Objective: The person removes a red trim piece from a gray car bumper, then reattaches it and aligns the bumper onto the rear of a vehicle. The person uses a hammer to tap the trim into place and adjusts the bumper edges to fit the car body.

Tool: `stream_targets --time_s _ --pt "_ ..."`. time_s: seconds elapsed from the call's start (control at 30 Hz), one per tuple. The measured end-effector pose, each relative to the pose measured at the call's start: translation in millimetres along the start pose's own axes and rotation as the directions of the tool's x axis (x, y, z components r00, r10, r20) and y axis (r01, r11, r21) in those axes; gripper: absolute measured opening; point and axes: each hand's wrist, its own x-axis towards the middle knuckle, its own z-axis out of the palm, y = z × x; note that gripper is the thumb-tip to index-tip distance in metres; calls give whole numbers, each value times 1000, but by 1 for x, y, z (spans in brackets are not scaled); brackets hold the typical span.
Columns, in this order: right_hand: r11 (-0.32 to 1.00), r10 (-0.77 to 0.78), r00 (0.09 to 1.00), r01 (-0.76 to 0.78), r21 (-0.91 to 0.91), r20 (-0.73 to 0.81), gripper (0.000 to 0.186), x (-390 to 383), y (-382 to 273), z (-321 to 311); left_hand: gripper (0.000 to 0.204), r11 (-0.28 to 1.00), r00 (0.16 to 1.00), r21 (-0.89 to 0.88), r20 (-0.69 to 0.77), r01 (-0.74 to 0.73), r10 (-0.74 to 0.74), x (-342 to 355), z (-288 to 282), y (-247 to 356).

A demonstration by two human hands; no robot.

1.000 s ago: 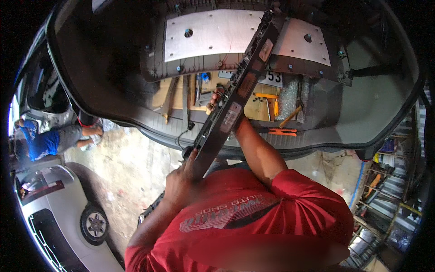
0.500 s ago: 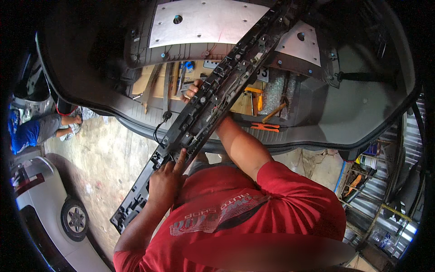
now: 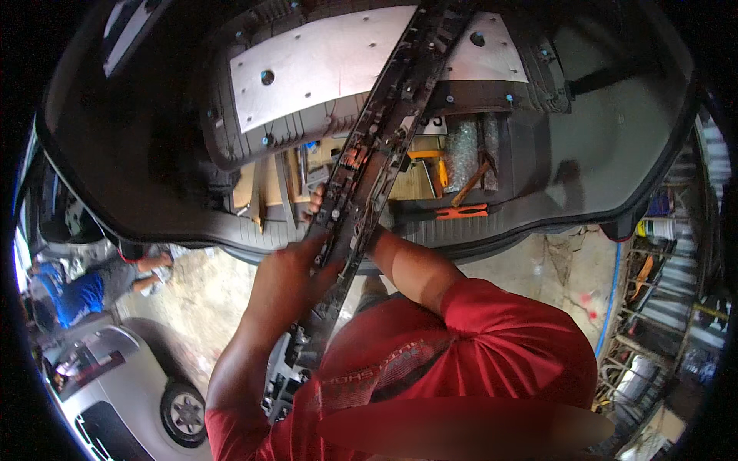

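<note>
Red cloth T-shirt (image 3: 507, 330) is seen nearest, sleeves short. Long black plastic trim strip (image 3: 369, 165), back studded with clips and ribs, is held slantwise in front of it, across the rear opening of a dark vehicle. Strip's lower end is set between shirt and left forearm; upper end is carried up over the cargo area.

Left hand (image 3: 294, 265) is laid on the strip's left edge, low down. Its fingers are motion-blurred; whether they are pressed together or spread cannot be told. Right hand (image 3: 315, 201) is passed under the strip; palm is hidden. Its fingers are curled up around the left edge, strip gripped from below.

Past the strip, orange-handled pliers (image 3: 461, 211) are laid near the sill. Hammer with wooden handle (image 3: 470, 186) is rested beside clear bubble wrap (image 3: 461, 154). Yellow-handled tool (image 3: 443, 172) is left just left of the wrap, kind unclear. On the left, flat grey metal bar (image 3: 285, 192) is laid on tan cardboard (image 3: 244, 188).

Farther in, dark grey moulded panel (image 3: 219, 127) is faced with white sheet (image 3: 323, 69); both are crossed by the strip.

Outside left, silver car (image 3: 127, 388) is parked on pale concrete floor (image 3: 204, 307); person in blue top (image 3: 83, 298) is seen beyond it.
</note>
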Motion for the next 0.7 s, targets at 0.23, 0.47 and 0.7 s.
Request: stream_targets --time_s 0.23,0.47,0.7 --pt "998 -34 989 40 39 -145 35 -23 12 -27 76 946 876 265 -389 -189 284 203 31 -25" --pt "988 147 807 -142 54 -572 53 -53 9 -86 84 431 771 -640 521 637 -366 150 122 -117" --pt "677 -261 874 -136 -723 -409 34 -91 -60 -66 53 268 804 -773 473 575 -362 131 134 -114"
